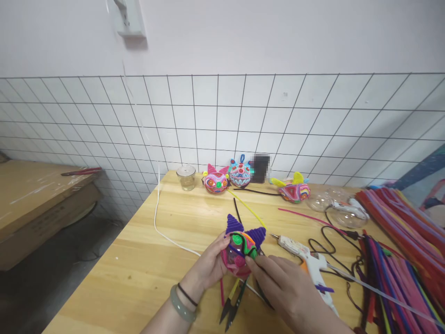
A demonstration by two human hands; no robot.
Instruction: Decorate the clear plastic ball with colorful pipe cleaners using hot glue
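A clear round ball (232, 255) decorated with pipe cleaners has two purple pointed ears, a green spiral and pink and orange bands. My left hand (211, 263) is closed round its left side. At the ball's right side, the fingers of my right hand (283, 283) are pinched against a green part beside a black strand. Dark-bladed snips (233, 306) lie on the table just below the ball. A white glue gun (306, 260) rests to the right, partly behind my right hand, its nozzle pointing to the upper left.
Three finished ornaments, pink (216, 180), blue (240, 173) and striped (295, 191), stand at the back of the wooden table (139, 260). Nearby are a glass cup (187, 178) and clear balls (349, 215). Bundled pipe cleaners (399, 278) and black cords lie right; a white cord (170, 240) runs left.
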